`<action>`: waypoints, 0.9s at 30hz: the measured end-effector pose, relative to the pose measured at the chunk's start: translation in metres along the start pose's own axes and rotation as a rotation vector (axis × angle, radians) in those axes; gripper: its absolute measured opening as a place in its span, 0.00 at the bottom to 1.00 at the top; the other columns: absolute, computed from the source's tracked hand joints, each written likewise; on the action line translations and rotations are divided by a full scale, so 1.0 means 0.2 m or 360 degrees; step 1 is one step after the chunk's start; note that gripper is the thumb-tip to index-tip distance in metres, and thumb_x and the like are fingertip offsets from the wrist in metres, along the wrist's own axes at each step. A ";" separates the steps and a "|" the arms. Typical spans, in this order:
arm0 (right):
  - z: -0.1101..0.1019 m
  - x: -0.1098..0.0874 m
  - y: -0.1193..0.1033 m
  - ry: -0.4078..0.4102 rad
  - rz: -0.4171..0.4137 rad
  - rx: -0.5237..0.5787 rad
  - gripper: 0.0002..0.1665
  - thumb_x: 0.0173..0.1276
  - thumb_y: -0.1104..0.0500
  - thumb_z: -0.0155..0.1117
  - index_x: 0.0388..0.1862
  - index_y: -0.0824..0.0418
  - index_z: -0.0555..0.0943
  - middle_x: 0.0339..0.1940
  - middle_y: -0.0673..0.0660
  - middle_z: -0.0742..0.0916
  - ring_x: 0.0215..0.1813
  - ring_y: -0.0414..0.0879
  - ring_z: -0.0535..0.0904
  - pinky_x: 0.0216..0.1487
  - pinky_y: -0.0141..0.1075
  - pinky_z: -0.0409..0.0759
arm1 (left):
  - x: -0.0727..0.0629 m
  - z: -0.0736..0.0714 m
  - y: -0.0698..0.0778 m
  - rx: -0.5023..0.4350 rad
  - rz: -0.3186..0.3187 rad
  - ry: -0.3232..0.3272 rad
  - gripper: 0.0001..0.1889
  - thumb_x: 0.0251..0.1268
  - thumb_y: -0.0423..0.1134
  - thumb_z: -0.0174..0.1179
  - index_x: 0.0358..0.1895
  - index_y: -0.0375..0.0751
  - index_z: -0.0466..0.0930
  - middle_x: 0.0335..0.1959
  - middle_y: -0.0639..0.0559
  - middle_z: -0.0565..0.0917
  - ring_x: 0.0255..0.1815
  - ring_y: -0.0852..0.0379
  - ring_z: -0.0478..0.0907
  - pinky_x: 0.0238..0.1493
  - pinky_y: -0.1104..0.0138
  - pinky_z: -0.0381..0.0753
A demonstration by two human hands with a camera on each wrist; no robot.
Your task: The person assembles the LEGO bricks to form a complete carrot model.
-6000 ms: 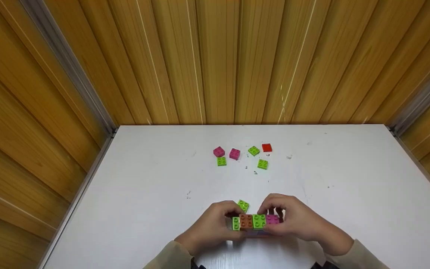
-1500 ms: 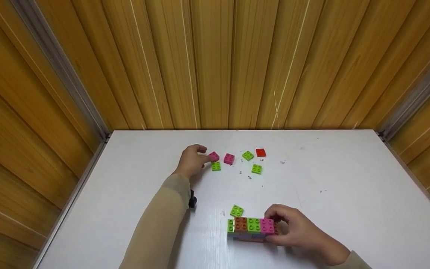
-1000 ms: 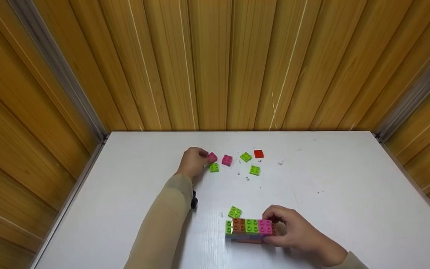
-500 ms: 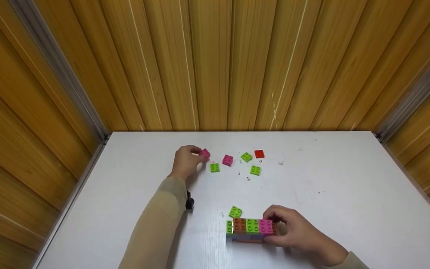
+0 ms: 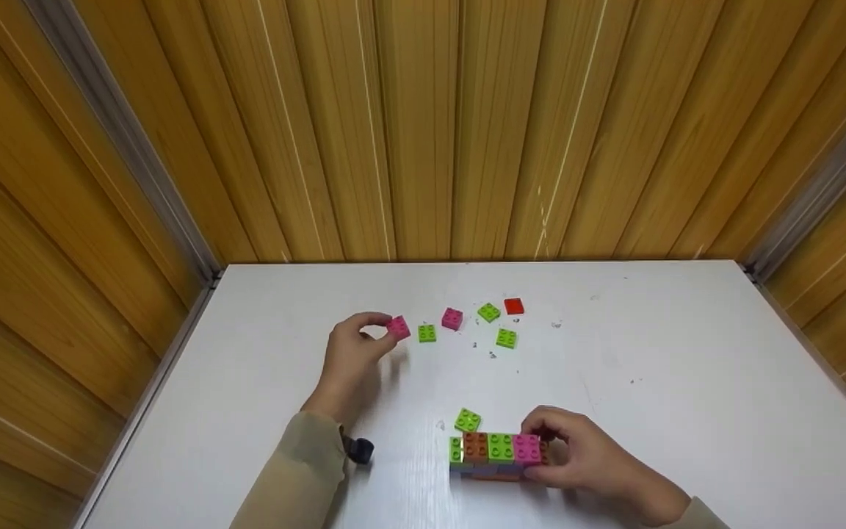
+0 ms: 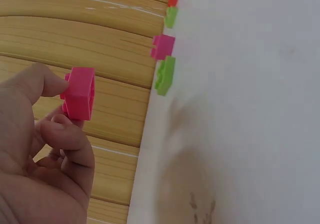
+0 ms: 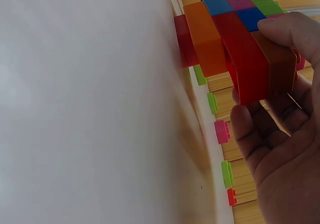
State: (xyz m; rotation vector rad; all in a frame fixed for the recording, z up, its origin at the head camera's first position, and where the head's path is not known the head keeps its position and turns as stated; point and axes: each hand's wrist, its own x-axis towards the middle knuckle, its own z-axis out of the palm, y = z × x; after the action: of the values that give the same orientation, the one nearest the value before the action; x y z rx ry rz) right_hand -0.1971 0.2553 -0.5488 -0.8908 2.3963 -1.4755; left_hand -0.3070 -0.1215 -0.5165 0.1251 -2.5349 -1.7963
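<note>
My left hand pinches a pink toy brick between thumb and fingers, lifted above the table; the left wrist view shows the brick tilted with its studs toward the palm. Near the table's front, my right hand grips the right end of a built block of joined bricks. Green, brown and pink studded tops show from above. From the right wrist camera, the block's side has red, orange, blue and brown bricks, and the thumb presses on it. A loose green brick lies just behind the block.
On the white table, a green brick and a pink brick lie right of my left hand. Farther right are two more green bricks and a flat red piece. Wood-patterned walls rise behind and at the sides.
My left hand went from the block to the far bricks, took the leftmost pink brick and lifted it up and back toward me. My right hand stays on the block.
</note>
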 end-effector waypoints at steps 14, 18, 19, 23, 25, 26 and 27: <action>0.01 0.00 0.00 0.0013 0.0008 0.0000 0.20 0.68 0.59 0.86 0.54 0.47 0.86 0.50 0.47 0.91 0.52 0.37 0.84 0.59 0.32 0.83 | -0.30 0.00 0.11 0.0076 0.0472 -0.0260 0.13 0.69 0.37 0.77 0.54 0.51 0.92 0.52 0.50 0.89 0.36 0.58 0.76 0.34 0.72 0.74; 0.01 0.00 0.00 0.0021 -0.0012 0.0001 0.19 0.68 0.58 0.85 0.54 0.48 0.86 0.50 0.48 0.91 0.53 0.36 0.84 0.59 0.31 0.83 | -0.37 0.03 0.16 0.0042 0.0514 -0.0385 0.12 0.71 0.38 0.77 0.53 0.53 0.92 0.51 0.52 0.88 0.36 0.60 0.75 0.37 0.72 0.76; 0.01 0.00 0.00 0.0027 -0.0025 -0.0003 0.20 0.68 0.59 0.85 0.54 0.49 0.86 0.50 0.49 0.91 0.53 0.36 0.84 0.59 0.31 0.83 | -0.38 0.04 0.16 0.0034 0.0527 -0.0415 0.11 0.71 0.38 0.77 0.53 0.54 0.92 0.51 0.53 0.88 0.36 0.61 0.75 0.37 0.72 0.76; 0.01 0.00 -0.01 0.0043 -0.0071 -0.0026 0.20 0.68 0.59 0.86 0.54 0.50 0.86 0.50 0.51 0.92 0.54 0.35 0.84 0.59 0.31 0.84 | -0.43 0.07 0.19 0.0013 0.0569 -0.0509 0.12 0.70 0.37 0.77 0.52 0.56 0.92 0.50 0.54 0.88 0.35 0.64 0.74 0.39 0.72 0.76; 0.01 0.00 -0.02 0.0038 -0.0058 -0.0023 0.20 0.68 0.58 0.86 0.54 0.50 0.86 0.51 0.51 0.92 0.55 0.35 0.84 0.61 0.32 0.84 | -0.45 0.09 0.20 0.0022 0.0580 -0.0544 0.12 0.70 0.38 0.77 0.52 0.57 0.92 0.49 0.56 0.89 0.36 0.64 0.74 0.40 0.71 0.76; 0.01 0.00 -0.02 0.0038 -0.0051 -0.0023 0.20 0.68 0.58 0.86 0.54 0.49 0.86 0.51 0.50 0.92 0.55 0.35 0.85 0.61 0.32 0.84 | -0.46 0.09 0.21 0.0026 0.0586 -0.0561 0.12 0.69 0.38 0.77 0.51 0.58 0.93 0.49 0.58 0.89 0.36 0.63 0.75 0.40 0.71 0.77; 0.01 0.00 -0.02 0.0037 -0.0043 -0.0023 0.20 0.68 0.58 0.86 0.54 0.49 0.86 0.51 0.50 0.92 0.55 0.35 0.85 0.61 0.32 0.83 | -0.47 0.10 0.21 0.0032 0.0591 -0.0581 0.12 0.69 0.38 0.77 0.51 0.59 0.93 0.48 0.58 0.89 0.37 0.63 0.75 0.41 0.71 0.77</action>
State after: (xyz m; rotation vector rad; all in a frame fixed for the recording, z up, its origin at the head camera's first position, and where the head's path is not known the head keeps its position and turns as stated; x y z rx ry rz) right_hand -0.1952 0.2523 -0.5465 -0.9176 2.4239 -1.4880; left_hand -0.2164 -0.0805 -0.4818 -0.6861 -2.5676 -1.7708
